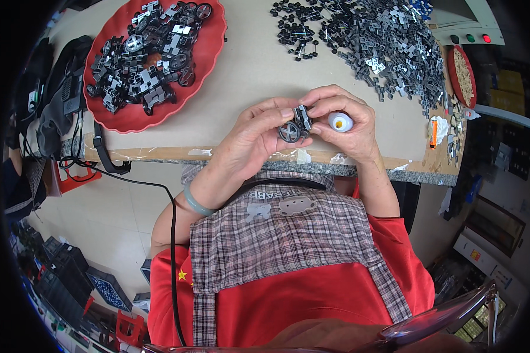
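Observation:
Near the table's front edge, my left hand (256, 132) is closed around a small dark toy wheel assembly (290, 132) with a spoked wheel and a grey block-like body. My right hand (359, 120) is closed too, with a small white bottle (340, 122) tucked between its fingers, its round end showing yellow in the middle. The right thumb and fingertips also touch the right side of the assembly. My fingers cover part of the assembly, and most of the bottle is hidden in the hand.
A red scalloped tray (215, 56) heaped with similar wheeled assemblies stands at the left. Loose grey parts (388, 53) and black wheel-and-axle pieces (300, 35) lie at the back right. An orange tube (433, 134) sits near the right edge. A black cable (172, 235) hangs over my left arm.

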The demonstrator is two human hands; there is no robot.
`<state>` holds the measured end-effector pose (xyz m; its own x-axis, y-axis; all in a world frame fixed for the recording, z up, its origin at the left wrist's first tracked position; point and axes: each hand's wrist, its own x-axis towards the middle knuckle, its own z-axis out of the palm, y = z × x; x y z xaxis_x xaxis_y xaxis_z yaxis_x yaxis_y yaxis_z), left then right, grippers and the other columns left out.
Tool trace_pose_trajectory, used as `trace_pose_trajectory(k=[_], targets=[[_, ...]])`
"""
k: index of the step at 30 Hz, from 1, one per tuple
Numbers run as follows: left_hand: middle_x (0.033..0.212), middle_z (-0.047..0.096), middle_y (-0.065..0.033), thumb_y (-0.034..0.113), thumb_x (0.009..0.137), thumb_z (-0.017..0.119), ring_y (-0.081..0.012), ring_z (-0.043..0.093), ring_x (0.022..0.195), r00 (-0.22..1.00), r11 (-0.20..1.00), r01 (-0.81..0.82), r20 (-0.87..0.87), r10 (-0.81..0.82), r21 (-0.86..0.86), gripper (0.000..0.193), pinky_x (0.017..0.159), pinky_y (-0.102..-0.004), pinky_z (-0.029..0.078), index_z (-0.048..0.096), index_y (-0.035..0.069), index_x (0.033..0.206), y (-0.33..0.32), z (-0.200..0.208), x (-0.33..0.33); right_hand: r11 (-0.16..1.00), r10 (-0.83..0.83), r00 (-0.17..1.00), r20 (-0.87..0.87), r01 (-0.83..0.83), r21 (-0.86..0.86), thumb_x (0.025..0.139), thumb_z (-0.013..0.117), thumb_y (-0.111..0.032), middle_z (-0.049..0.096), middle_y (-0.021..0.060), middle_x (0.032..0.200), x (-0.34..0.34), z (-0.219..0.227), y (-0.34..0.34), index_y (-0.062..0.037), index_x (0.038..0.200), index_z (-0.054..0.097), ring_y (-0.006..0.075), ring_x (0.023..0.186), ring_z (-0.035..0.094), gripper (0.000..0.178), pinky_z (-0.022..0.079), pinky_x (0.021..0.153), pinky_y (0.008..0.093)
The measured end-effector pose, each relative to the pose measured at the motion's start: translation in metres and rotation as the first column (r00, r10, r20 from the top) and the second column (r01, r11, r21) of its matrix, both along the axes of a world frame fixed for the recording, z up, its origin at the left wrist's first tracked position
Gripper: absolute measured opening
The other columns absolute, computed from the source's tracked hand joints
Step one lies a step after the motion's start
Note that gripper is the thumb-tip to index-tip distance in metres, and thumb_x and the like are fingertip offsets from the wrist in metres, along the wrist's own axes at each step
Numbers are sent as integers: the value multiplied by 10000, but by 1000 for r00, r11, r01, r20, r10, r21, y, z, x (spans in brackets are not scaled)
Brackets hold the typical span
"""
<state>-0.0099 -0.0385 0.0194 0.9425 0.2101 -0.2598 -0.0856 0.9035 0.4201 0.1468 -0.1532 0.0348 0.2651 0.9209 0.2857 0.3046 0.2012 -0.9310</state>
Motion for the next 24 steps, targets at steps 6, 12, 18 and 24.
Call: trace_pose_trajectory(k=[6,12,18,24], targets=[[997,602,-135,124,899,548,-202,630,918,1000,1000,0,11,0,19,263,823,-401,563,552,-62,1085,1,-5,0,999,11,996,93,-15,40,651,748,26,652,115,996,0,0,0,-56,881,708,151,836,626,247,519,672,245],[996,614,-152,170,900,517,-220,636,934,1000,991,18,-13,-16,129,314,820,-369,552,553,-63,1107,-1,-6,-2,998,-51,975,218,41,51,639,752,28,610,134,1088,-6,-1,-10,-71,944,721,74,637,573,322,476,559,202],[1016,615,-167,158,883,551,-232,645,918,998,985,69,-21,-67,159,342,808,-372,558,546,-73,1135,1,-3,-2,999,22,976,215,-28,23,681,756,-25,573,167,1113,-2,16,-9,-31,924,702,42,576,443,249,387,527,196],[1019,622,-141,162,899,557,-212,653,886,981,964,194,-50,-188,179,325,770,-338,567,514,-43,1148,6,4,0,918,53,961,-270,-154,-366,727,752,-144,524,78,1025,1,24,-4,-33,925,684,140,869,529,237,442,749,250]])
